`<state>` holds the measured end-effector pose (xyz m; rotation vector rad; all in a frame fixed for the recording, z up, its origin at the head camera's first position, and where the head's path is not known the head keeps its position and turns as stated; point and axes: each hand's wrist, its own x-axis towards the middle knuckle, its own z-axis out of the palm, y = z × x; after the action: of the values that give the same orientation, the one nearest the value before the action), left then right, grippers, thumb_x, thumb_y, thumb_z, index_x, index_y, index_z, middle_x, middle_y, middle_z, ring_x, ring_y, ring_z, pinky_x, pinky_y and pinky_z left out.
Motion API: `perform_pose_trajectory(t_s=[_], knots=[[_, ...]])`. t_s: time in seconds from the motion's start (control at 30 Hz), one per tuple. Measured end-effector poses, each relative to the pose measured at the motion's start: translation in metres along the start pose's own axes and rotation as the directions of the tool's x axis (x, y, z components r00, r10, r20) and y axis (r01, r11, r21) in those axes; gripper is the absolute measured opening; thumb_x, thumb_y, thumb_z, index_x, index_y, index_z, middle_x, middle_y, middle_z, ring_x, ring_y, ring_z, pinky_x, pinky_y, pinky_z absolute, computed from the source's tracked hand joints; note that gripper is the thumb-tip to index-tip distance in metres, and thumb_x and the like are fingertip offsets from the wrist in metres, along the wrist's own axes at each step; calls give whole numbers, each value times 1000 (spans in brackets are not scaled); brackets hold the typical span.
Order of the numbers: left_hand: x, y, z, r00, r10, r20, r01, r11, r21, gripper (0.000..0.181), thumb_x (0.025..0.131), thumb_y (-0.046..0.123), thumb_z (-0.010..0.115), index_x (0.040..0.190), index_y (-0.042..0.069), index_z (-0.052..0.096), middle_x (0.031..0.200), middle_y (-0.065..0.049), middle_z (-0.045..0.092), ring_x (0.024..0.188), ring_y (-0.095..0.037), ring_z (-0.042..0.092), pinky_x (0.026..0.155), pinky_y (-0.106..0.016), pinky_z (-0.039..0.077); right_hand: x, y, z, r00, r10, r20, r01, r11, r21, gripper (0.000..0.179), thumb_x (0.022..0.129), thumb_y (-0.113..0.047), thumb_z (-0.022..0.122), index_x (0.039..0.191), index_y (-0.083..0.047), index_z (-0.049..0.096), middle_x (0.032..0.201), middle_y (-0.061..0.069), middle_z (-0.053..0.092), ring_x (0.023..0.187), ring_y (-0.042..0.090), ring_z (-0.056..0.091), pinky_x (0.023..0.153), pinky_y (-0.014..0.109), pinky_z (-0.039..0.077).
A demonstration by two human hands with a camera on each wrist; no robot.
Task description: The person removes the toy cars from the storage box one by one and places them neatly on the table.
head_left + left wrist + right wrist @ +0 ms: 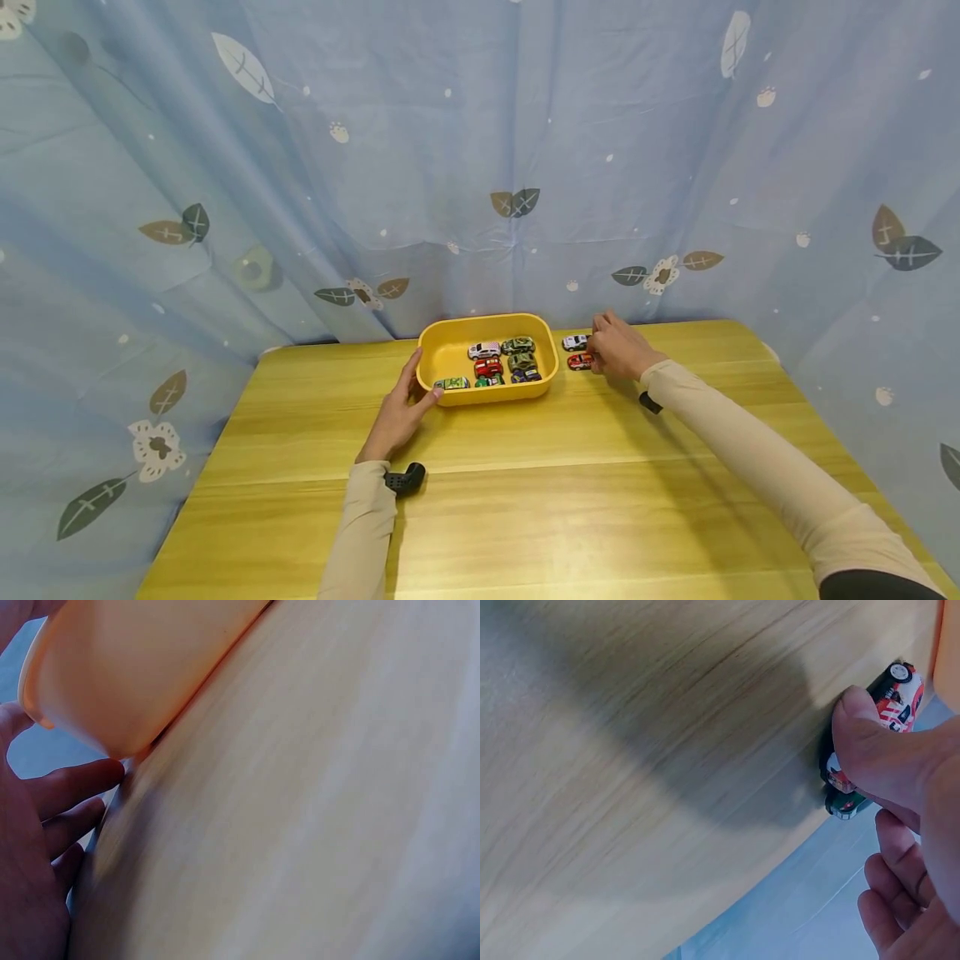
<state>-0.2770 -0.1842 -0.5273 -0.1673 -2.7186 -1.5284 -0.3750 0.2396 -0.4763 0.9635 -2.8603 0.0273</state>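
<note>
My left hand (393, 418) holds the left end of a yellow plastic bin (498, 399), thumb at the front rim and fingers along its side. Several toy cars lie inside, among them a white car (483, 351), a red car (488, 367) and a green-and-yellow car (452, 383). Right of the bin, my right hand (621, 348) grips a red-and-white toy car (900, 701), thumb across its near side. A dark green car (845, 804) shows just beyond its end; whether my fingers touch it is hidden. Another white toy car (575, 342) lies behind the red one.
The bin stands at the back of the wooden table (517, 508), close to a blue patterned curtain (450, 167). The curtain also hangs along both sides of the table. A black wrist device (405, 480) sits at my left wrist.
</note>
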Motion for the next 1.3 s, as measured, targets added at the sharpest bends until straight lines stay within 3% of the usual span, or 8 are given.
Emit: perform_pose_trajectory(t_s=[0.43,0.7,0.87,1.03,1.3], knots=[[-1,-3,2,1000,10,-18,-10,1000,-5,88,102,43,71,170,42,16,168,-19,41,154,-40,43,128,-60,30,-1,-2,-6,999,13,32,-14,1000,11,24,70,-19,99,80,-11,79,103,12,62,100,32,47,88,48,43],[-4,-5,3,1000,-6,-4,6,1000,-9,86,102,44,71,170,44,18,167,-18,43,154,-39,43,128,-60,31,2,-7,-27,995,102,8,-102,979,176,41,70,-17,100,106,-8,83,114,16,59,110,38,44,92,58,39],[-3,-7,0,1000,15,-11,-15,1000,-18,86,102,46,71,170,43,18,170,-16,38,155,-38,41,128,-58,31,25,-15,-62,992,86,-87,-67,978,197,53,76,-35,98,119,-12,80,129,19,57,120,42,42,97,62,36],[-3,-7,-4,999,28,-16,-28,1000,-6,86,103,45,70,170,41,17,172,-16,34,156,-38,40,128,-57,31,55,-44,-83,987,27,-158,18,960,278,55,79,-48,93,123,-18,80,145,19,55,133,43,39,105,64,33],[0,-5,-4,1000,25,-11,-25,1000,3,86,102,46,71,169,45,17,169,-18,39,154,-40,43,128,-59,30,92,-95,-66,996,-92,2,86,945,316,52,80,-52,91,121,-22,82,173,16,29,155,41,21,121,68,23]])
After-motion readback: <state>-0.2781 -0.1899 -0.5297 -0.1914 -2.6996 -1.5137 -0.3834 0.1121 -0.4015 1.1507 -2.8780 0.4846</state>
